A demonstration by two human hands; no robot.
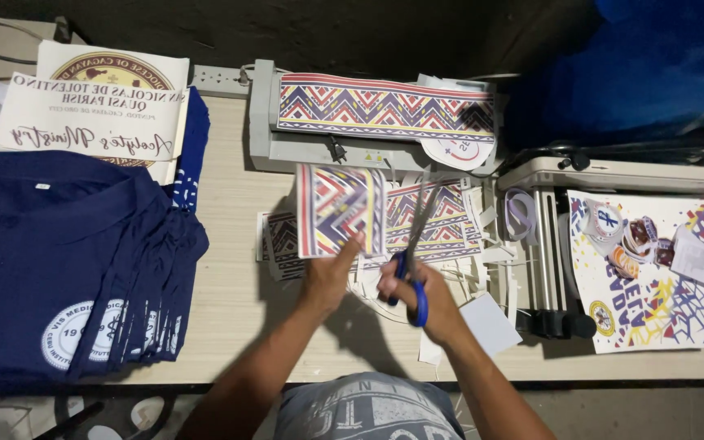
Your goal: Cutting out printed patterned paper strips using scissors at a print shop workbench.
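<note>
My left hand (329, 275) pinches the bottom edge of a printed sheet (341, 209) with a red, blue and yellow zigzag pattern, held upright over the table. My right hand (419, 297) grips blue-handled scissors (414, 248), whose blades point up along the sheet's right edge. Under both hands lie more patterned sheets (437, 224) and several white paper strips (482, 244).
A grey trimmer (287, 147) at the back bears a long patterned strip (385, 107). Stacked navy shirts (67, 261) fill the left, with white printed sheets (91, 118) above them. At right a second machine (547, 244) stands beside a colourful print (653, 277) with round cutouts.
</note>
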